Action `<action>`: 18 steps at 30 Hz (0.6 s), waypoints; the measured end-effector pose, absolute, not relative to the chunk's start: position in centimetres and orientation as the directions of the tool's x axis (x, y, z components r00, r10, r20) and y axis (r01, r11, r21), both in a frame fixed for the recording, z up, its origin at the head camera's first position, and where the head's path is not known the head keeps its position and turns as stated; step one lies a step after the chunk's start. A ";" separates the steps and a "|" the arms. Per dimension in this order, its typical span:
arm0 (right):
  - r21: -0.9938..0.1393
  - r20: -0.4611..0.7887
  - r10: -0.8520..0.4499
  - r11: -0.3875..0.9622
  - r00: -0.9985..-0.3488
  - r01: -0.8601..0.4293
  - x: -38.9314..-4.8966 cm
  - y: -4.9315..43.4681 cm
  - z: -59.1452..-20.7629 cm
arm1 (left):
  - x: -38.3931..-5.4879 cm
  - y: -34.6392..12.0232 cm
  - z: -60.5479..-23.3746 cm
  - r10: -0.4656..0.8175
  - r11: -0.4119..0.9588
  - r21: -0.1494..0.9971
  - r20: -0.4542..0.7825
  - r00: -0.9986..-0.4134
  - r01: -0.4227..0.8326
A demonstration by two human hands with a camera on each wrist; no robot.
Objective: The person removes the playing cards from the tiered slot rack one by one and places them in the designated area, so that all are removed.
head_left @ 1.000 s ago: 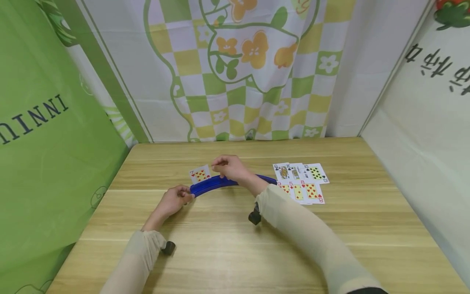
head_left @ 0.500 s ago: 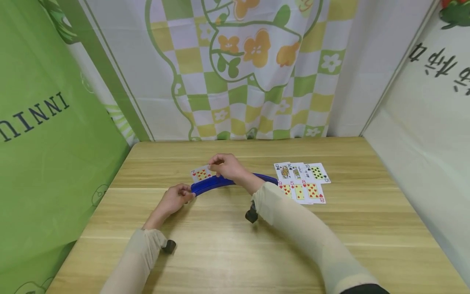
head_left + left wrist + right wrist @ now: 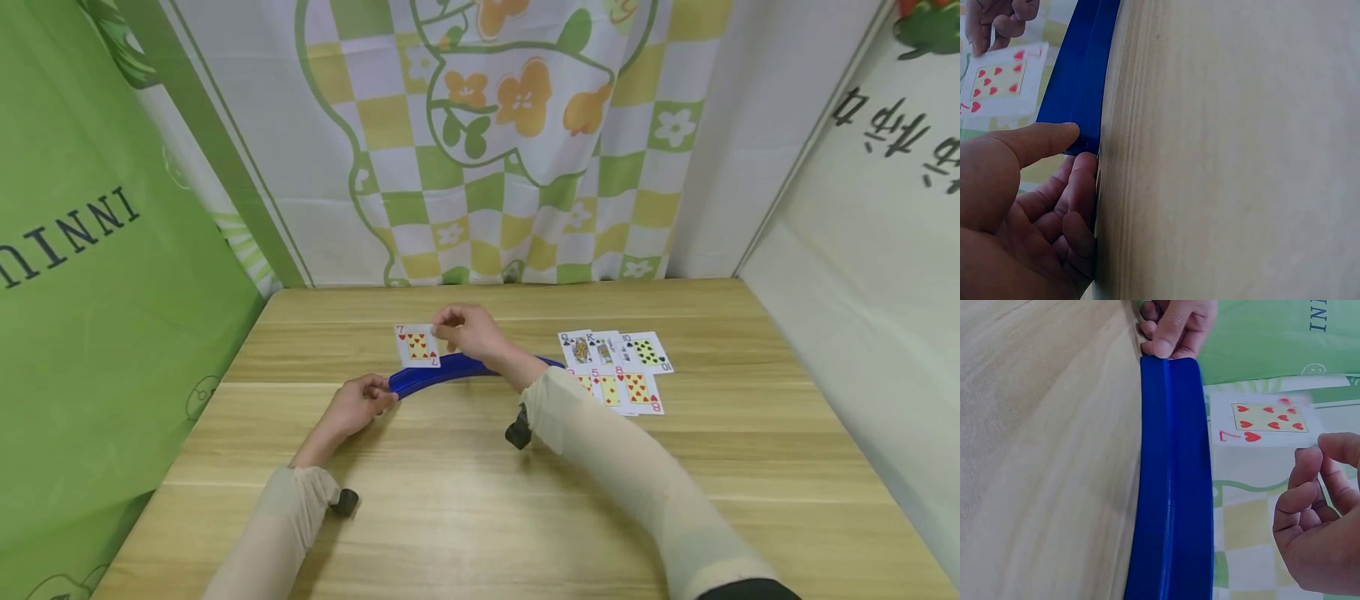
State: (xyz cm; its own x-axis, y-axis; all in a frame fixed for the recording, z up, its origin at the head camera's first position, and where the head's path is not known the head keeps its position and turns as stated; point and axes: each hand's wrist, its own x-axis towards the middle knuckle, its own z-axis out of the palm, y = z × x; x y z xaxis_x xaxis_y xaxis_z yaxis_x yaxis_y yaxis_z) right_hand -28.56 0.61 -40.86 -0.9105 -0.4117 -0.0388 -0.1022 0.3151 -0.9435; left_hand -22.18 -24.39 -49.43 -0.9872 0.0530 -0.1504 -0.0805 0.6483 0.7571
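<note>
A curved blue playing card holder [image 3: 420,380] stands on the table, with a groove running along it in the right wrist view. My left hand [image 3: 357,406] grips its left end, thumb on top and fingers curled at the end face. Between thumb and fingers my right hand [image 3: 472,333] pinches a seven of hearts [image 3: 417,346] by its upper right corner. The card is upright, its face towards me, with its lower edge just above the holder in the right wrist view. My right forearm covers part of the holder's right side.
To the right lie two overlapping rows of face-up cards: a back row with a ten of spades [image 3: 645,353] and a front row with an eight of hearts [image 3: 638,390]. A patterned curtain [image 3: 510,200] hangs behind the wooden table [image 3: 450,517].
The seven of hearts, tilted low behind the holder before, has come up and straightened. My right hand has taken its corner and risen slightly. My left hand stays on the holder's end.
</note>
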 end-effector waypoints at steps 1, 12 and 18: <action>-0.944 -0.038 -0.408 0.315 -0.912 -0.102 -28.6 0.7 -40.7 | -22.2 -24.4 -49.5 0.053 0.650 0.756 -0.150 -0.987 -0.080; -0.947 -0.073 -0.372 0.317 -0.925 -0.052 -28.7 2.8 -40.1 | -22.2 -24.4 -49.6 0.047 0.648 0.756 -0.153 -0.987 -0.086; -0.957 -0.110 -0.359 0.291 -0.927 0.001 -28.6 4.6 -39.9 | -22.2 -24.5 -49.7 0.056 0.641 0.764 -0.140 -0.989 -0.072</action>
State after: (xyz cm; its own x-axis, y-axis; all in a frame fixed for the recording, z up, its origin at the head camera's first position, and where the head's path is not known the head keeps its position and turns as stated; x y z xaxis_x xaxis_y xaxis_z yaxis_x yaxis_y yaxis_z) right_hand -28.63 4.56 -39.93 -0.9270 -0.3586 -0.1100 0.0009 0.2910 -0.9567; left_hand -22.16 -24.54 -49.66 -0.9885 0.0564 -0.1400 -0.0716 0.6411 0.7641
